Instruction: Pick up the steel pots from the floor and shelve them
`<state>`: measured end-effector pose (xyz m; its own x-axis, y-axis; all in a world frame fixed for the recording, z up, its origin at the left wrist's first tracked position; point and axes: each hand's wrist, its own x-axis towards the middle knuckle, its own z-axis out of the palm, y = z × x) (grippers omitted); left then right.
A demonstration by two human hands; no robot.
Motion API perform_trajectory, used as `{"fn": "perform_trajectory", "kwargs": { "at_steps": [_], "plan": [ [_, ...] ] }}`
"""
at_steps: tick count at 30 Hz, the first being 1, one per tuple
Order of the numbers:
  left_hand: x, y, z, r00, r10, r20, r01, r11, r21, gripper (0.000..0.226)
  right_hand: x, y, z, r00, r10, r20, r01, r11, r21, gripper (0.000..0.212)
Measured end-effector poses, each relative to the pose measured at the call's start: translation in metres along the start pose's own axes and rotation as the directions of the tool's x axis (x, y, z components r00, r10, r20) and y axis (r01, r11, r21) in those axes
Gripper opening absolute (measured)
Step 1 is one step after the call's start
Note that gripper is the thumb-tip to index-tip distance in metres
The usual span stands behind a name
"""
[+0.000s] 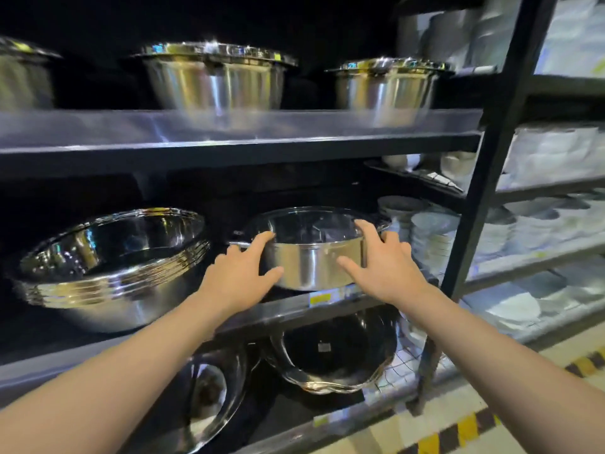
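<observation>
Dark metal shelving (242, 149) fills the wall, lit only in patches, with a black upright post (484, 178) dividing it from racks of white crockery (553, 152) on the right. Yellow-and-black hazard tape (458, 430) runs along the pale floor at the foot of the unit.

On the middle shelf sits a steel pot (314, 260) with a glass lid, near the front edge, just above a yellow price tag (317, 299). Both bare arms reach up to it. The left hand (239, 276) is spread wide against the pot's left side, index finger up by the rim and side handle, thumb lying low on the wall. The right hand (386, 267) is likewise splayed, fingers at the lid's right edge, thumb stretched across the front of the pot. Neither hand is closed; whether they press or merely touch, I cannot tell.

Left of the pot stands a stack of nested steel bowls (111, 267). Two lidded steel stockpots (216, 77) sit on the shelf above, and more bowls (330, 355) lie on the bottom shelf.
</observation>
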<state>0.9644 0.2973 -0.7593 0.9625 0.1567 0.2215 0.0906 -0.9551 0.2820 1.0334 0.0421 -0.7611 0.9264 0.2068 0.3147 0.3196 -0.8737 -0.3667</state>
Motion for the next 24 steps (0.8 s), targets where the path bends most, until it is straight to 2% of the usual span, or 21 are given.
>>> {"fn": "perform_trajectory", "kwargs": {
  "at_steps": [2,4,6,8,10,14,18,24],
  "plan": [
    [0.019,-0.004,0.015,1.000,-0.001,0.000,0.001,0.999,0.040,0.073,0.021,0.010,0.013,0.997,0.030,0.070,-0.032,0.999,0.034,0.084],
    [0.030,-0.012,0.028,0.999,0.013,-0.031,-0.013,1.000,0.002,0.067,0.032,0.013,0.030,0.994,0.006,0.106,-0.017,0.995,0.100,0.086],
    [0.039,-0.020,0.039,0.995,0.031,-0.091,-0.039,0.996,-0.083,0.051,0.039,0.016,0.044,0.996,-0.033,0.084,0.020,0.990,0.141,0.086],
    [0.046,-0.025,0.049,0.985,0.031,-0.168,-0.046,0.995,-0.086,0.032,0.043,0.019,0.053,0.994,-0.060,0.089,0.048,0.990,0.130,0.080],
    [0.053,-0.028,0.058,0.970,0.033,-0.241,-0.053,0.996,-0.076,0.026,0.046,0.022,0.059,0.994,-0.046,0.100,0.030,0.988,0.154,0.074],
    [0.056,-0.030,0.067,0.954,0.025,-0.300,-0.067,0.989,-0.131,0.026,0.046,0.023,0.070,0.998,-0.046,0.045,0.037,0.981,0.188,0.071],
    [0.047,-0.019,0.067,0.947,0.019,-0.320,-0.082,0.979,-0.186,0.030,0.044,0.026,0.064,0.999,-0.036,0.027,0.032,0.988,0.148,0.071],
    [0.038,-0.016,0.065,0.967,0.018,-0.253,-0.064,0.982,-0.178,0.031,0.040,0.023,0.056,0.997,-0.023,0.079,0.019,0.998,0.057,0.064]
  ]
}}
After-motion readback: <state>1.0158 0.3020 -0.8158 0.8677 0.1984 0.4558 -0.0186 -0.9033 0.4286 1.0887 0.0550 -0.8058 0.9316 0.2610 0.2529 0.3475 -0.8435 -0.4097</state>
